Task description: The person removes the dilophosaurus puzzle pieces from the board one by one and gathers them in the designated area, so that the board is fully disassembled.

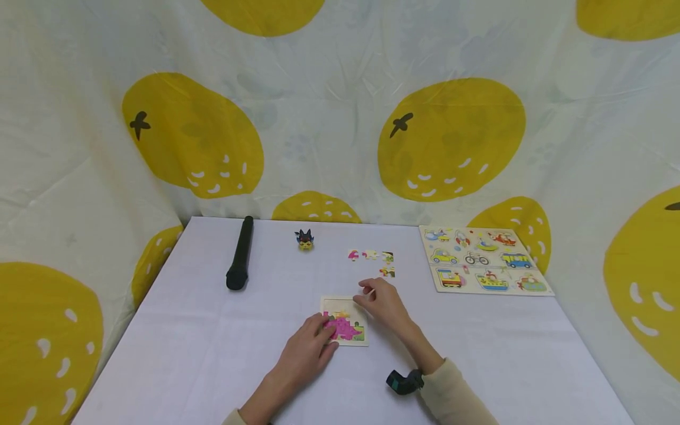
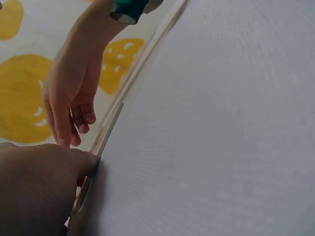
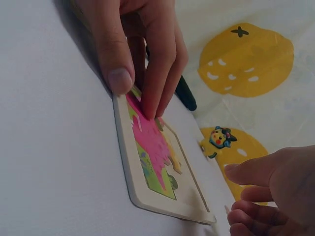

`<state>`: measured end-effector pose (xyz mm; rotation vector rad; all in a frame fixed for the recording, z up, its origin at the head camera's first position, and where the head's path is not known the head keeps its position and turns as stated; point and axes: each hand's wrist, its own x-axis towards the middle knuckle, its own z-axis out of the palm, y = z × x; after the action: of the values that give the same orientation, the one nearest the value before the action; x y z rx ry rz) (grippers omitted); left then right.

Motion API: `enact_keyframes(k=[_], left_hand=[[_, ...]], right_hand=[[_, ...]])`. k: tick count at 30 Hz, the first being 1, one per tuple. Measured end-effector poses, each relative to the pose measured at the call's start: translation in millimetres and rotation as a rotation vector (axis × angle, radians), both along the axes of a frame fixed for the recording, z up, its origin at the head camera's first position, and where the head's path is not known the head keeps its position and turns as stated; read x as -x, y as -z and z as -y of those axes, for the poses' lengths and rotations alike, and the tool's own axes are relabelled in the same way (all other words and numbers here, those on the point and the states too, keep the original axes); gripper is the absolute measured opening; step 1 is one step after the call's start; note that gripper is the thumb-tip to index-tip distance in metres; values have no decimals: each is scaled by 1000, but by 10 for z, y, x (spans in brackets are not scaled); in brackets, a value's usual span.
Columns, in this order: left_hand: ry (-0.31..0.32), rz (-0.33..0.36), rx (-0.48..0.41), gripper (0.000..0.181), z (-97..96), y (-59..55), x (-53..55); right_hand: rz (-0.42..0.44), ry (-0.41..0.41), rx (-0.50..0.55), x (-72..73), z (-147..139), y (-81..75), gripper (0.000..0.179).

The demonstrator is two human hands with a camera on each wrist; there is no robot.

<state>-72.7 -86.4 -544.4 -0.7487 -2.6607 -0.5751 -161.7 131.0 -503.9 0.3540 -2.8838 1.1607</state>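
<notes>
A small wooden jigsaw tray (image 1: 345, 344) lies on the white table, partly filled with pieces forming a pink figure (image 3: 150, 140) over green. Part of its upper inside shows bare wood. My left hand (image 1: 306, 349) rests on its left side, fairly straight fingers pressing the pink pieces and the thumb at the rim. Over the tray's upper right corner hovers my right hand (image 1: 386, 302), its fingers loosely bent and nothing visible between them. Several loose jigsaw pieces (image 1: 370, 255) lie beyond the right hand, one piece (image 1: 387, 272) a little nearer than the others.
At the back left lies a black microphone (image 1: 241, 254). A small yellow toy figure (image 1: 305, 240) with dark pointed ears stands near the back edge. To the right is a wooden vehicle puzzle board (image 1: 480, 262). A fruit-printed curtain (image 1: 340, 118) hangs behind the table.
</notes>
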Motion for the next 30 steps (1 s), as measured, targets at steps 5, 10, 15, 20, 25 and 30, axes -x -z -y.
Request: enact_keyframes(k=[5,10,15,20,25,30], left_hand=[[3,-15,-3,37,-1,5,4],[3,-8,-1,37,0,2,5],[9,-23,-3,36,2,10,7],[12,-46,-22,35,5,24,12],[19,-56,-34,35,6,32,20],[21,-56,-33,36,7,31,19]], right_hand=[[16,-45,-5,-80,62,9,35],[44,-74,-15,-157,106,19,33],[54,-117,-53,-208,129,33,34],[49,-151,-88,-237,145,50,32],[63,-150,-102,-256,154,69,25],[78,-148,-109,-261,167,75,22]])
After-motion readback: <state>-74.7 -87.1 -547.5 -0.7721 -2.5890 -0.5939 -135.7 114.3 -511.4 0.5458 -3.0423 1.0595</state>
